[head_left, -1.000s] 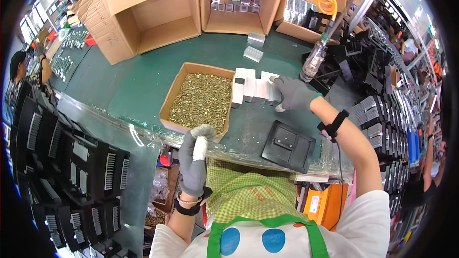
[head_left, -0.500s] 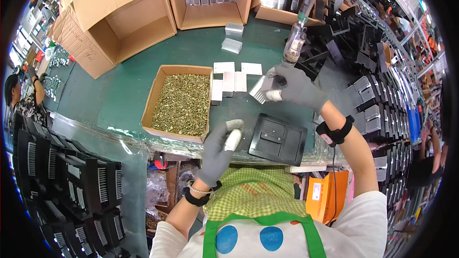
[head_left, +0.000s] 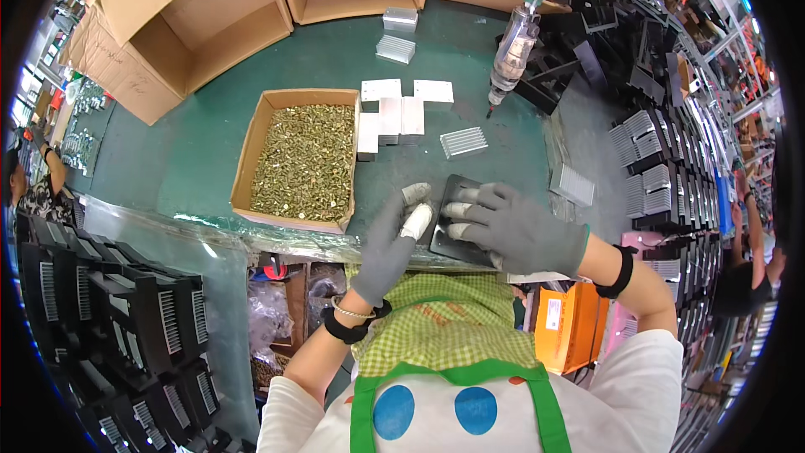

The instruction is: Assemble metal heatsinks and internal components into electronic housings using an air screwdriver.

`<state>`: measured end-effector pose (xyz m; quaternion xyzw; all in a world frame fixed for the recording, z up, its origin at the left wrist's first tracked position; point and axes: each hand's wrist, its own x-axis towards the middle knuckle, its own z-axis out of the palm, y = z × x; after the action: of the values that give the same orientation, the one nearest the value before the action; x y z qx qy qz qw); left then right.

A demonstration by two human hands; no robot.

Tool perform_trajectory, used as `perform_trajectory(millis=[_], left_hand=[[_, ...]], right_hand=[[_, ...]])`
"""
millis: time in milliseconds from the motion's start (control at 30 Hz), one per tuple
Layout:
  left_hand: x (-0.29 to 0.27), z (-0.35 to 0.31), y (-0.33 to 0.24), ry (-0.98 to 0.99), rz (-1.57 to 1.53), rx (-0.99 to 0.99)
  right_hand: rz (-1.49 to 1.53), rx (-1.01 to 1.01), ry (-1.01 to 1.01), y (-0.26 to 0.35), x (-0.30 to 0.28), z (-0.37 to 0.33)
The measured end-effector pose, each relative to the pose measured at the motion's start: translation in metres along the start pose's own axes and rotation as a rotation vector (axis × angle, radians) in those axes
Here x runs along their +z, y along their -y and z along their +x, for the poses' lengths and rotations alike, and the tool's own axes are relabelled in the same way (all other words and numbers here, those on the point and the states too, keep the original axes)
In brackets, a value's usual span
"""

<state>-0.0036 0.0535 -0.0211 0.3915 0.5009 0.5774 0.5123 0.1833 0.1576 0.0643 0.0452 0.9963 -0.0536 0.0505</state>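
Your right hand (head_left: 521, 235) lies over the black plate (head_left: 459, 249), its fingers bent and pointing to your left. I cannot tell whether they grip the plate or only rest on it. Your left hand (head_left: 387, 239) is half open, thumb and forefinger a little apart, with nothing seen between them. It stands just beside the plate's left edge; whether it touches, I cannot tell.

So the plate is at the near edge of the table (head_left: 402, 172), beneath your right hand and to the right of your left one. Its left edge runs away from you, leaning slightly to the right at the far end. The right part is covered, so its long axis is not clear.

Beyond the plate, well apart from both hands, lies one finned block (head_left: 464, 143). Its long axis goes roughly from left to right, and your right hand is the nearer one to it.
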Motion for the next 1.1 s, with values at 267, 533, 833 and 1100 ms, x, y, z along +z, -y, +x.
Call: perform_trajectory(millis=[267,533,833,1100], left_hand=[[0.008,0.011,-0.001,-0.040,-0.133,-0.010],[0.019,0.011,0.002,0.077,0.146,0.173],[0.021,0.004,0.008,0.294,0.724,0.474],[0.030,0.011,-0.004,0.312,0.590,0.221]], right_hand=[[0.192,0.531,-0.314,0.052,0.035,-0.010],[0.519,0.655,-0.428,0.052,0.064,-0.017],[1.387,1.027,-0.315,0.035,0.043,-0.038],[0.138,0.498,-0.559,0.052,0.047,-0.016]])
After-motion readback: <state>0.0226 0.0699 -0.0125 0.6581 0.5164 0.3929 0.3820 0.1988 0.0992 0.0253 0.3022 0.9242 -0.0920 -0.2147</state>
